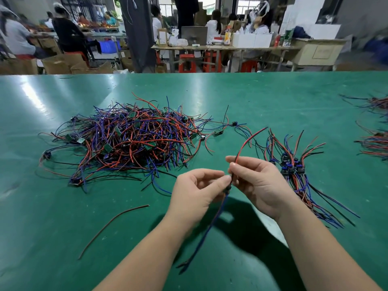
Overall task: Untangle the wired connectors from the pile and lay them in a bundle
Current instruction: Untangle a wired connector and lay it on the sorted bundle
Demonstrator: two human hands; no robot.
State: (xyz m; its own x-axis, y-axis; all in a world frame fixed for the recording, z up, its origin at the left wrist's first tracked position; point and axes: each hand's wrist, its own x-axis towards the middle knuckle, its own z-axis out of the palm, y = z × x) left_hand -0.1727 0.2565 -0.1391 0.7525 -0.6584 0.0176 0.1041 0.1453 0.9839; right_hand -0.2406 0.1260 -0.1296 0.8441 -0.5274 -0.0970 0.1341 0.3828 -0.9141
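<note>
Over the green table (pixel 63 206), my left hand (pixel 197 190) and right hand (pixel 258 185) are pinching one wired connector (pixel 229 187); pile (pixel 130 141) sitting at ten o'clock, bundle (pixel 294 166) at two. Straightening wires first seems wise.

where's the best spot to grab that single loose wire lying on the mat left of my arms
Its far end, likely, the part nearest the left hand. The loose wire lies flat on the mat, slanting, clear of the pile, so pinch it from above. That hand and the right hand both hold a connector now; free one first.
</note>
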